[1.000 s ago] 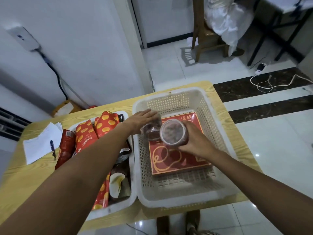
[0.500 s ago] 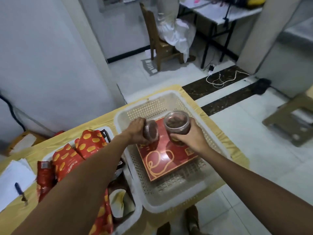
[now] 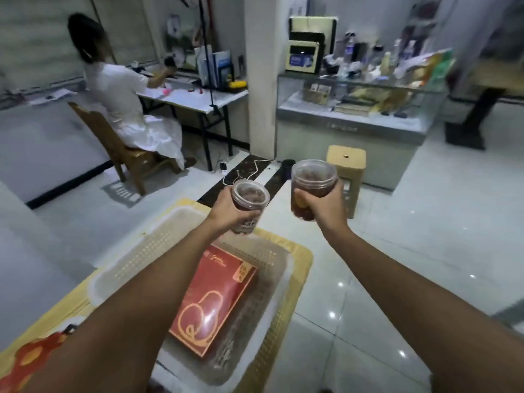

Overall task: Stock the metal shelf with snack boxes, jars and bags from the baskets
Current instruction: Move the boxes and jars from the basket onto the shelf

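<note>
My left hand (image 3: 231,209) grips a clear plastic jar (image 3: 249,198) of dark snacks, held up above the far end of the white basket (image 3: 136,256). In my right hand (image 3: 323,207) is a second, slightly larger clear jar (image 3: 314,177) of dark snacks, raised over the floor to the right of the table. A red snack box (image 3: 215,302) with a gold line drawing lies flat in the white basket. Red bags with orange dots (image 3: 34,355) show at the lower left edge. No metal shelf is in view.
The baskets sit on a yellow wooden table (image 3: 300,268). Ahead, a tan plastic stool (image 3: 347,165) stands before a glass display counter (image 3: 354,117) crowded with goods. A person in white sits on a wooden chair (image 3: 113,146) at a white desk (image 3: 198,95). Cables lie on the tiled floor.
Both hands have lifted their jars out of the basket and raised them forward. My view has swung up and to the right, from the table to the room.
</note>
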